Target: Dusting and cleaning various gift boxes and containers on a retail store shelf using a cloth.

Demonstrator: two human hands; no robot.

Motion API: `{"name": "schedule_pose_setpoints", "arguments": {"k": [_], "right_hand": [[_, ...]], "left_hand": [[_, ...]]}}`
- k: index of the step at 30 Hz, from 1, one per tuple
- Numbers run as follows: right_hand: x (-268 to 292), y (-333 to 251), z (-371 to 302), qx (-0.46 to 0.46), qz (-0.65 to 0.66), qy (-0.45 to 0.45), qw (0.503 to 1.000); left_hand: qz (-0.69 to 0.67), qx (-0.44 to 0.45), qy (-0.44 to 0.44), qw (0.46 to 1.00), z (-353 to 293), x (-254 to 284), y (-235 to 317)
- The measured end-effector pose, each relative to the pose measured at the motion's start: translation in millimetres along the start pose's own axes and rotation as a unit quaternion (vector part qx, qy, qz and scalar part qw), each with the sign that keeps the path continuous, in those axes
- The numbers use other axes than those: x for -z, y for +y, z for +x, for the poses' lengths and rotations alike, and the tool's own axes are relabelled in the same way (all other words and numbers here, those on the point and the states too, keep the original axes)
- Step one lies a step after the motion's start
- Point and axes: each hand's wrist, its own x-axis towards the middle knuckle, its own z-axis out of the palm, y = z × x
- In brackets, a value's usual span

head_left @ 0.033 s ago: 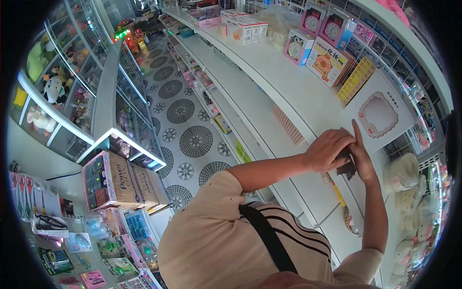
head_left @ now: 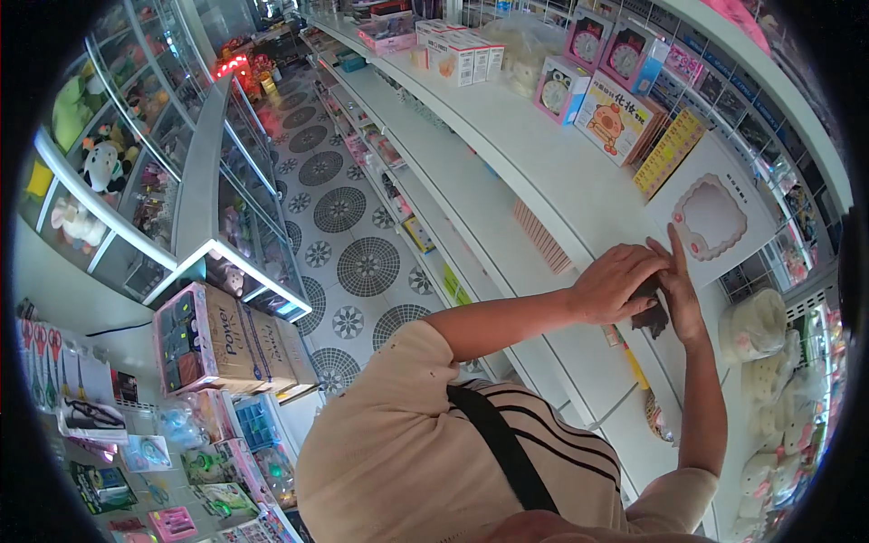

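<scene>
My left hand [head_left: 620, 282] and my right hand [head_left: 681, 294] meet above the upper shelf's front edge, with a crumpled dark brown cloth [head_left: 652, 319] bunched between them. Curled over toward the right palm, the left fingers press on the cloth. The right index finger points up while the rest of that hand holds the cloth from the other side. Part of the cloth hangs below the hands; the rest is hidden by fingers. Just beyond my fingertips stands a white box with a pink scalloped mirror picture [head_left: 715, 215].
Along the white shelf [head_left: 543, 172] stand alarm clock boxes [head_left: 557, 89], a pig-picture box [head_left: 615, 118], a yellow box [head_left: 670, 152] and white cartons [head_left: 460, 54]. Lower shelves hold small goods. Across the patterned floor [head_left: 368, 265] are a glass toy case [head_left: 195, 181] and a taped carton [head_left: 240, 339].
My hands stay almost in place, with the right fingers shifting slightly and the cloth no longer poking out above them. The small light at the far end turns from green to red.
</scene>
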Motion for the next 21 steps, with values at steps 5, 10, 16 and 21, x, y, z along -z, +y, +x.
{"name": "schedule_pose_setpoints", "arguments": {"k": [5,10,16,21], "right_hand": [[22.2,17.1,-18.9,0.139,-0.155,0.144,0.967],[29.3,10.5,-28.1,0.205,-0.275,0.213,0.915],[34.8,5.3,-30.3,0.225,-0.341,0.204,0.890],[40.2,15.2,-28.8,0.206,-0.363,0.206,0.885]], "left_hand": [[0.086,-0.007,-0.151,0.985,-0.2,-8.7,9.9],[0.146,-0.012,-0.286,0.947,11.4,-18.2,8.6],[0.239,-0.087,-0.227,0.940,28.3,28.8,-103.1],[0.377,0.252,-0.244,0.857,35.5,120.7,-170.7]]}}
